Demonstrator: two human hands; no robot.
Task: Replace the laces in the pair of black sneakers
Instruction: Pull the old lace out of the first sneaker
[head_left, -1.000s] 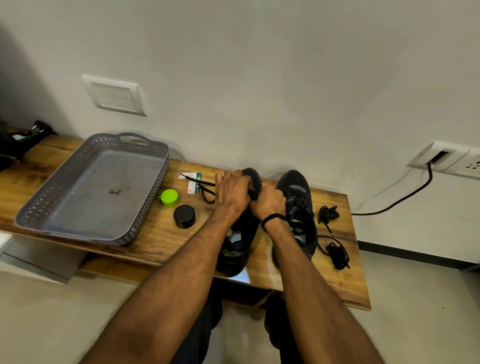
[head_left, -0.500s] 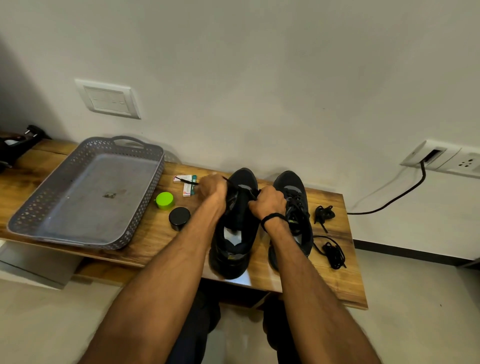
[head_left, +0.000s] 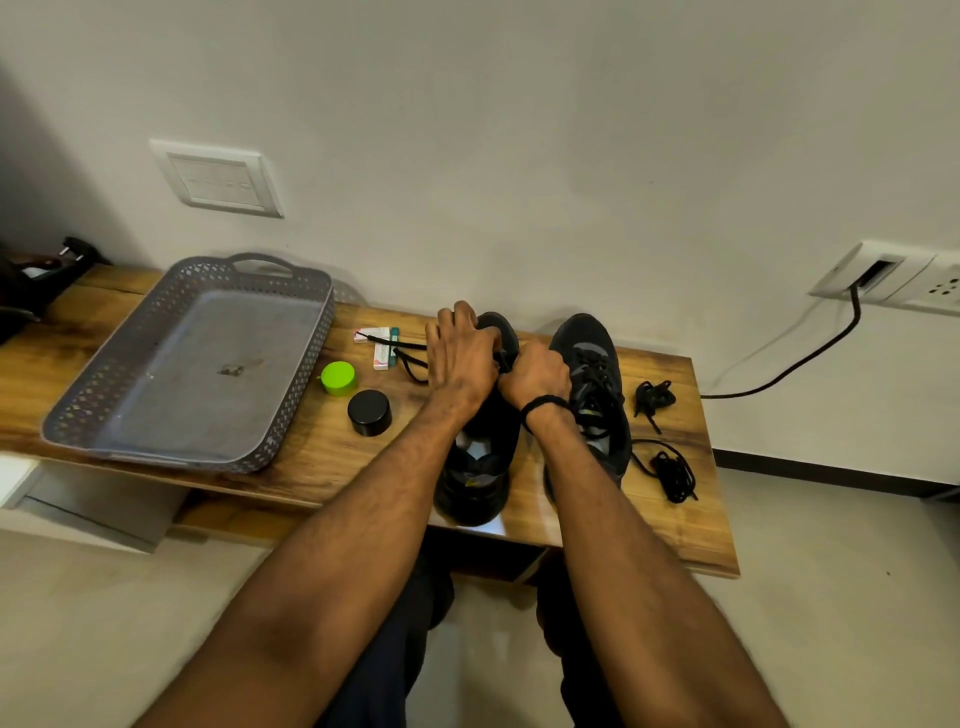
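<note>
Two black sneakers stand side by side on the wooden bench (head_left: 291, 467), toes toward the wall. My left hand (head_left: 460, 353) lies curled over the toe end of the left sneaker (head_left: 480, 457), and a black lace (head_left: 402, 353) trails from under it to the left. My right hand (head_left: 535, 376) is curled at the same shoe's eyelets, pinching the lace. The right sneaker (head_left: 592, 384) is laced. Two loose black lace bundles lie right of it, one near the wall (head_left: 653, 397), one nearer me (head_left: 672, 470).
A grey perforated tray (head_left: 187, 374) fills the bench's left part. A green cap (head_left: 337, 378), a black round tin (head_left: 370, 413) and a small white packet (head_left: 382, 345) sit between tray and shoes. A black cable (head_left: 789, 364) runs from a wall socket.
My left hand went back from the shoe's left side onto its toe end, the lace sagging in a loop to the left. My right hand stayed at the eyelets.
</note>
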